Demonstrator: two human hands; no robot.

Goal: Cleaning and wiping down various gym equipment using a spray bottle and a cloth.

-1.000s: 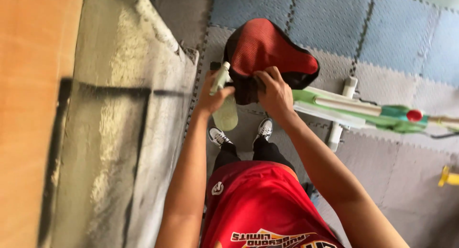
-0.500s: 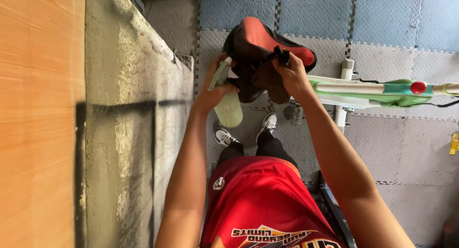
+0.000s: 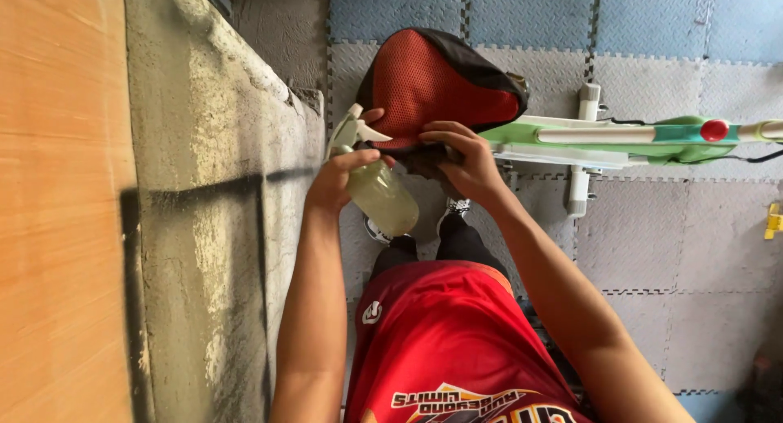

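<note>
Presently, head view only; I log what I can see from my remote seat.

Left hand (image 3: pixel 333 181): fingers wrapped closed round the neck of a spray bottle (image 3: pixel 377 188), gripping it just under the white trigger head.

Spray bottle: clear plastic with pale cloudy liquid; its long axis is tilted, nozzle end toward the saddle, base hanging back toward the person's legs. The nozzle is just beside the saddle's near edge; I cannot tell whether it touches.

Right hand (image 3: pixel 465 158): fingers curled and pressed down on the black lower edge of the bicycle saddle (image 3: pixel 436 84); whether they pinch a cloth or the cover itself I cannot tell.

Bicycle saddle: red mesh top with black border, broad end toward the wall, narrow end toward the frame. It lies directly ahead of both hands; the right hand is on it, the left hand near but apart.

Bicycle frame (image 3: pixel 620 137): pale green and white tube running off from the saddle.

Surroundings: rough concrete wall (image 3: pixel 212 227) beside the left arm; grey and blue foam floor tiles (image 3: pixel 652 252) below; red shorts (image 3: pixel 440 333) in the foreground.
</note>
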